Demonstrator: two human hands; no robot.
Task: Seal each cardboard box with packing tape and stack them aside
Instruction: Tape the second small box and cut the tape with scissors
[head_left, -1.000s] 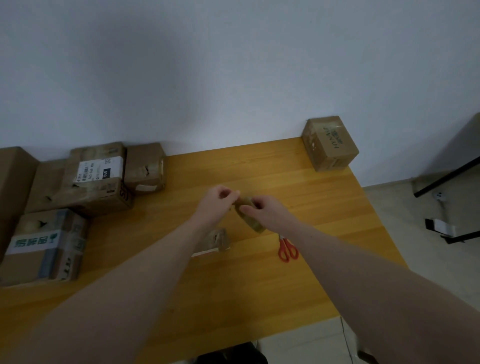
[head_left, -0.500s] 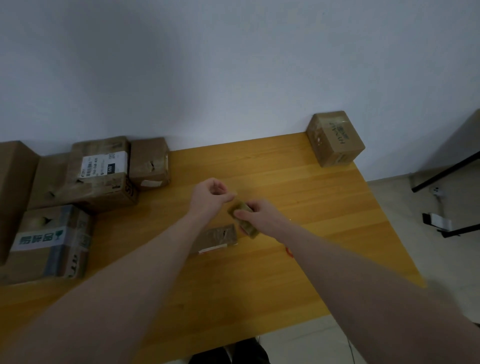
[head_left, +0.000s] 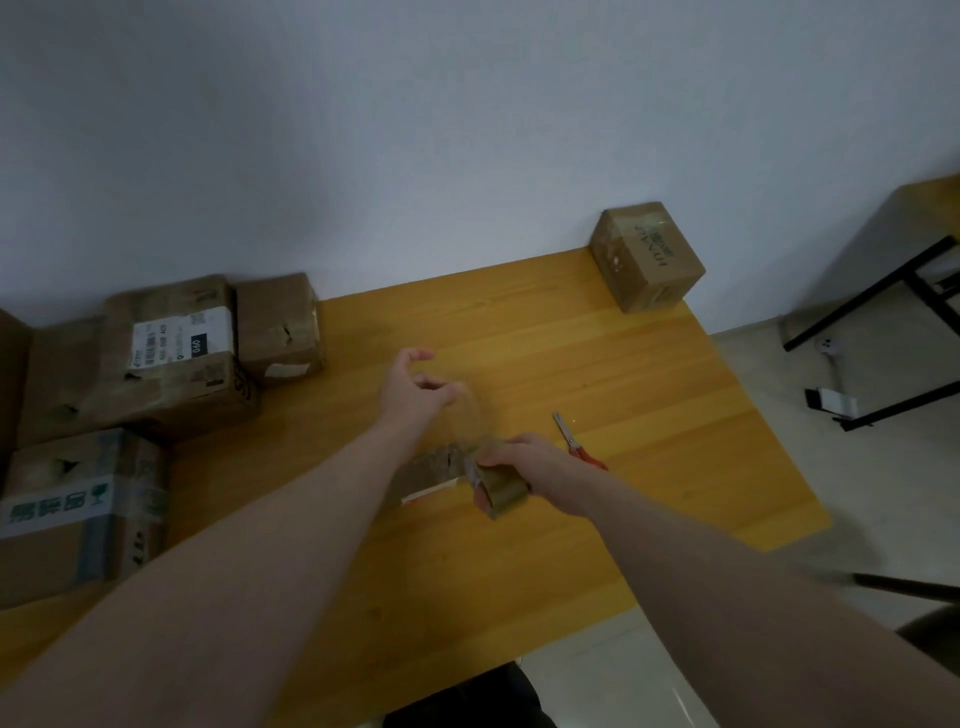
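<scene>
Both arms reach forward. The left hand (head_left: 410, 391) pinches with thumb and fingers (other fingers curled); the right hand (head_left: 527, 460) grips from above, knuckles up.

Wooden table (head_left: 649, 467): boxes (head_left: 647, 257), scissors (head_left: 576, 444).

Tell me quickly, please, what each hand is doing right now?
Left hand: fingers pinching the pulled-out end of the clear tape strip.
Right hand: gripping the tape roll.
</scene>
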